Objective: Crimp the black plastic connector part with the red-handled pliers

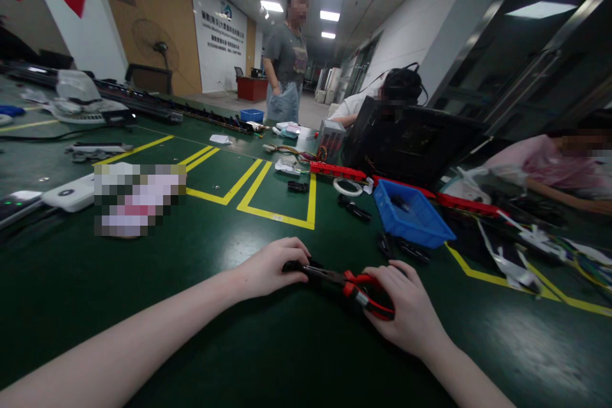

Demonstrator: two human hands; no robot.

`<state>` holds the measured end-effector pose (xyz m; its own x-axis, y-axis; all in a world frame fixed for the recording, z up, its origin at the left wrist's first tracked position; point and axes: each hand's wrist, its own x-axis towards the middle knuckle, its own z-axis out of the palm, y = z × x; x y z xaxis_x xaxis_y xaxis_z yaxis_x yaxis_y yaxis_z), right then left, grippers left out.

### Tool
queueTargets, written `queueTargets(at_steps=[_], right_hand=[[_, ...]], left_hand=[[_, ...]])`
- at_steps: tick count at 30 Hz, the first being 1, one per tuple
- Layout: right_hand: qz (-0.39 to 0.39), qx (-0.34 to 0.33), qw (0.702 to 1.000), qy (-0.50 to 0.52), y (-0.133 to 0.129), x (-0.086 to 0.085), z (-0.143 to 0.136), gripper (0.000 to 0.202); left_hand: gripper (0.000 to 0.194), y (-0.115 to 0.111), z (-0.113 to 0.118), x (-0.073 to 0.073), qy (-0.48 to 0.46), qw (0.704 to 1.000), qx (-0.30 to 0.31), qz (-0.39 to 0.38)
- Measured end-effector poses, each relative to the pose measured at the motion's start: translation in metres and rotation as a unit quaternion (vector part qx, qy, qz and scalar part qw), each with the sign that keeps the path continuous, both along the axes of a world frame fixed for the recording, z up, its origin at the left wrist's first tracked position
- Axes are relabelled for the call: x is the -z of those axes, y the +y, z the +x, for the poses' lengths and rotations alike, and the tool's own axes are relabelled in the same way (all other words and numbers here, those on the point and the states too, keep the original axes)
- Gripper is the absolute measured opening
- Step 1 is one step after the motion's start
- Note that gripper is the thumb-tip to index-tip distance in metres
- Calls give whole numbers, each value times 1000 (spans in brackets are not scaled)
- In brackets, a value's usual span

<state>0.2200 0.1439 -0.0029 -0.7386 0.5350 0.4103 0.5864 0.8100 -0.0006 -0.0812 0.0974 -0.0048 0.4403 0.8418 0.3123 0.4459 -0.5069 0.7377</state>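
My right hand (404, 306) is closed round the red and black handles of long-nose pliers (352, 285). Their narrow jaws point left and reach a small black part (292, 266). Thumb and fingers of my left hand (280, 268) pinch that part; its exact kind is too dark to make out. Whether the jaws grip it or only touch it, I cannot tell. Both hands are low over the green table (229, 350). Beyond my right hand lie black pieces (412, 251) beside a blue plastic tray (414, 213).
Yellow tape outlines (277, 218) mark the tabletop. A roll of white tape (347, 187), red strips (337, 171) and a large black case (415, 140) are farther back. At left are a phone (141, 204) and a white power bank (76, 194). One person (287, 51) stands behind; others sit at right.
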Motion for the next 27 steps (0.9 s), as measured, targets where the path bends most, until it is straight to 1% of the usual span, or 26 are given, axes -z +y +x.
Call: queueTargets(at_steps=[12,19,23,27], right_hand=[[-17,14,1000,-7,1,1,1,43],[12,12,1000,-12,-2,-3,-1,41],[26,11,1000,-11,-1,-2,0,45],[45,11,999,-1,1,0,2,50]], left_hand=[[11,0,-1,-2,-14,999,13,-34],[9,2,-2,1,-6,1000,16,-25],[9,3,-2,3,-1,1000,10,-18],[9,2,-1,2,-11,1000,8,-24]])
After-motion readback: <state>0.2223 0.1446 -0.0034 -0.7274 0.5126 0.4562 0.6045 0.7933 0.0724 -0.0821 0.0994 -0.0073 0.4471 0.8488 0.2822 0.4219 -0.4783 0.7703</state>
